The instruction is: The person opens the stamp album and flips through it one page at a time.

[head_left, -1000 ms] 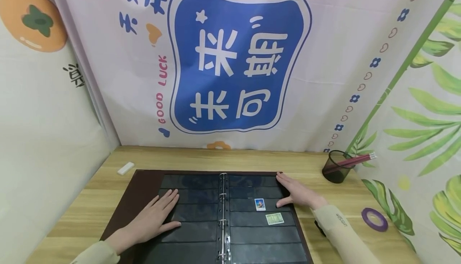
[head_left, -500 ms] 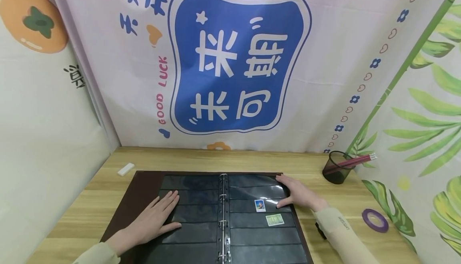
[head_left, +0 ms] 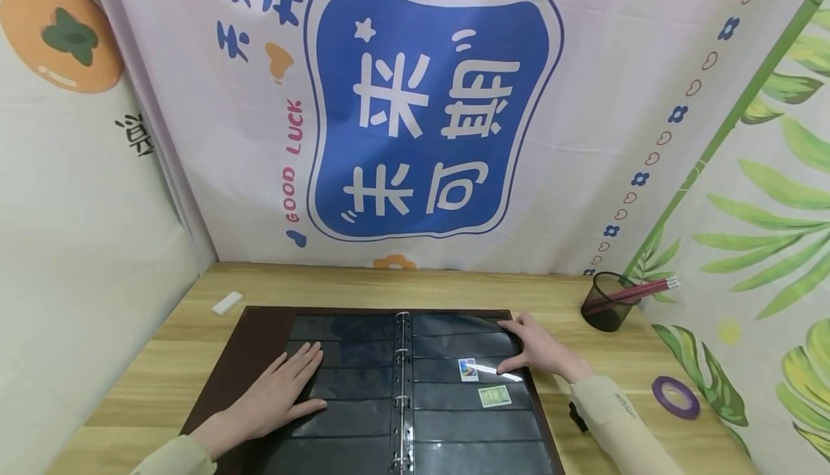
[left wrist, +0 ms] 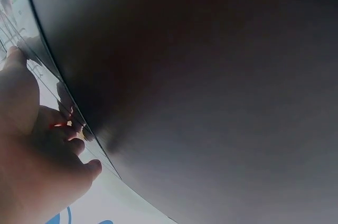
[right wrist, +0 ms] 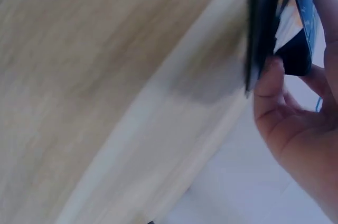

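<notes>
A ring-bound stamp album (head_left: pixel 402 388) with dark pocket pages lies spread on the wooden table in the head view. My left hand (head_left: pixel 275 392) rests flat on its left page, fingers straight. At the outer edge of the right page (head_left: pixel 476 453), my right hand (head_left: pixel 541 351) pinches the upper part of that sheet. The right wrist view shows the black sheet (right wrist: pixel 296 55) bent up between thumb and fingers. A small blue stamp (head_left: pixel 467 370) and a green stamp (head_left: pixel 495 396) sit in pockets of the right page.
Behind the album at left lies a white eraser (head_left: pixel 227 303). A black mesh cup (head_left: pixel 606 305) with pencils stands at back right. Purple tape (head_left: pixel 676 397) lies near the right edge. Printed cloth hangs behind and at both sides.
The right hand's fingers have curled further at the page edge. The glare on the right page has shifted as the sheet bends. My left hand stays in place.
</notes>
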Demonstrator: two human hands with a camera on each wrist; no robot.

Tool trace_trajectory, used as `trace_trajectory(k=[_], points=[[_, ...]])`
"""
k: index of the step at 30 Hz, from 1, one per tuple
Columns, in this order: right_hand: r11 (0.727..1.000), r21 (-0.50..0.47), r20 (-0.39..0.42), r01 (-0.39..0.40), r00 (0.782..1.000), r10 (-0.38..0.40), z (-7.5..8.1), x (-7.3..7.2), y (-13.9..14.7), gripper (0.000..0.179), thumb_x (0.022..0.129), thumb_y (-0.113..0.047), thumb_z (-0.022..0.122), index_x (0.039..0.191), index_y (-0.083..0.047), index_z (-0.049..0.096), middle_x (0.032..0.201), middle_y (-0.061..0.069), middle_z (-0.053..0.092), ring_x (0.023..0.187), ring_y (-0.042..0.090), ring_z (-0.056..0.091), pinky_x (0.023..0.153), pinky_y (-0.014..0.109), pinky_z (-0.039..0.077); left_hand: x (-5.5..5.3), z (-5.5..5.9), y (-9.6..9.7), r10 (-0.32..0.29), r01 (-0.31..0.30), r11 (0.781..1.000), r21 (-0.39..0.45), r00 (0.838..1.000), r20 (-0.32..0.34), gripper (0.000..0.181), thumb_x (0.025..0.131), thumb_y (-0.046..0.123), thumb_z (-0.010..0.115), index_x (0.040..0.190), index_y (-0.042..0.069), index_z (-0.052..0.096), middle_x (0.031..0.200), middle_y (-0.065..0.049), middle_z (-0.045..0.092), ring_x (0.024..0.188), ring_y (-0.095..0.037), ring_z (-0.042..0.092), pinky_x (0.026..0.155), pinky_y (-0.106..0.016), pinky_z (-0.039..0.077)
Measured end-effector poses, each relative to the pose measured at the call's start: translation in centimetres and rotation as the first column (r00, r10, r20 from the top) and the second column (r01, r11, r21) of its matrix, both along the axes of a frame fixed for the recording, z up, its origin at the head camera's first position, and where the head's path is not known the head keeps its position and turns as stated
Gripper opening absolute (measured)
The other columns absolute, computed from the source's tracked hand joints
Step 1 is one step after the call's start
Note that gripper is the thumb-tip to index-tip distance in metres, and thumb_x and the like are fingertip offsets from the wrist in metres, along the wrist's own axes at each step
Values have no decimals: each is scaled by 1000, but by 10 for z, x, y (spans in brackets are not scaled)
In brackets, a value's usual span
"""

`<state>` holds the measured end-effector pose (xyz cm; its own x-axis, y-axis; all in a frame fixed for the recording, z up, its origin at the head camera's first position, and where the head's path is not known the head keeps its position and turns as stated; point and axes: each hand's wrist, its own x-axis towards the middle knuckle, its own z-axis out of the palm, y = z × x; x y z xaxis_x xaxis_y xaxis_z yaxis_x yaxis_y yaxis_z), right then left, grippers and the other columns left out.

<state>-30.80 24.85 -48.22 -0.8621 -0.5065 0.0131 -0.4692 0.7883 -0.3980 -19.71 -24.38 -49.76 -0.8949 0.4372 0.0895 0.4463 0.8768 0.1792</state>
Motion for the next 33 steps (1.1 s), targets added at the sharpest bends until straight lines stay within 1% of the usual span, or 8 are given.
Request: trace_trajectory(k=[5, 6, 9, 12, 16, 18, 22, 33], points=[[999, -42, 40, -16, 999, 17, 4, 1, 0, 103, 73, -50, 84, 146, 8, 41, 143, 30, 50, 130, 45, 51, 105, 57, 46, 0, 1, 0, -1, 1, 1000, 4, 1000, 9, 86, 93, 67, 48, 150, 3, 41, 159, -17, 37, 147, -37, 35, 113, -63, 33], [999, -48, 44, -14, 999, 16, 5, 2, 0, 104, 74, -49, 84, 148, 8, 38, 142, 28, 52, 124, 39, 58, 104, 53, 47, 0, 1, 0, -1, 0, 1000, 5, 1000, 14, 87, 93, 67, 48, 150, 3, 41, 159, -17, 36, 147, -37, 35, 113, -63, 33], [995, -98, 61, -15, 998, 21, 5, 6, 2, 105, 77, -42, 84, 152, 7, 29, 109, 19, 68, 87, 18, 68, 85, 35, 56, 0, 0, 1, 1, -1, 1000, 6, 1000, 22, 87, 93, 67, 48, 150, 3, 41, 159, -17, 36, 147, -37, 35, 114, -63, 33], [986, -166, 65, -22, 997, 34, 6, 10, 3, 101, 83, -29, 81, 155, 5, 21, 80, 7, 62, 55, 0, 50, 58, 22, 48, -1, 0, 0, 4, -4, 1000, 4, 1000, 28, 88, 92, 68, 47, 151, 3, 41, 160, -17, 35, 148, -37, 34, 114, -63, 32], [948, -317, 139, 30, 990, 16, 9, 15, 3, 89, 90, -12, 73, 155, 5, 16, 106, 27, 60, 64, 7, 62, 53, 27, 54, -1, 0, -1, 5, -5, 1000, 2, 1000, 21, 88, 92, 69, 47, 151, 3, 40, 160, -16, 35, 148, -37, 34, 114, -63, 32], [914, -398, 194, 84, 981, -6, 11, 16, 3, 80, 92, -8, 69, 151, 9, 18, 120, 33, 53, 73, 15, 67, 54, 32, 57, -1, 1, -1, 5, -5, 1000, 6, 1000, 20, 88, 92, 69, 47, 151, 3, 40, 160, -16, 36, 148, -37, 35, 114, -63, 32], [862, -476, 277, 174, 960, -41, 16, 17, 2, 57, 93, -6, 65, 136, 18, 36, 111, 32, 58, 79, 20, 69, 58, 34, 61, -1, 1, -1, 6, -7, 1000, 6, 1000, 27, 89, 92, 69, 47, 151, 3, 40, 160, -16, 35, 148, -37, 34, 114, -63, 32], [851, -447, 347, 276, 930, -120, 41, 19, -4, 41, 97, -11, 61, 126, 16, 52, 105, 23, 71, 73, 10, 64, 64, 29, 61, -1, 2, 0, 3, -4, 1000, 24, 999, 54, 88, 93, 67, 48, 151, 2, 40, 160, -17, 34, 148, -38, 33, 114, -64, 31]])
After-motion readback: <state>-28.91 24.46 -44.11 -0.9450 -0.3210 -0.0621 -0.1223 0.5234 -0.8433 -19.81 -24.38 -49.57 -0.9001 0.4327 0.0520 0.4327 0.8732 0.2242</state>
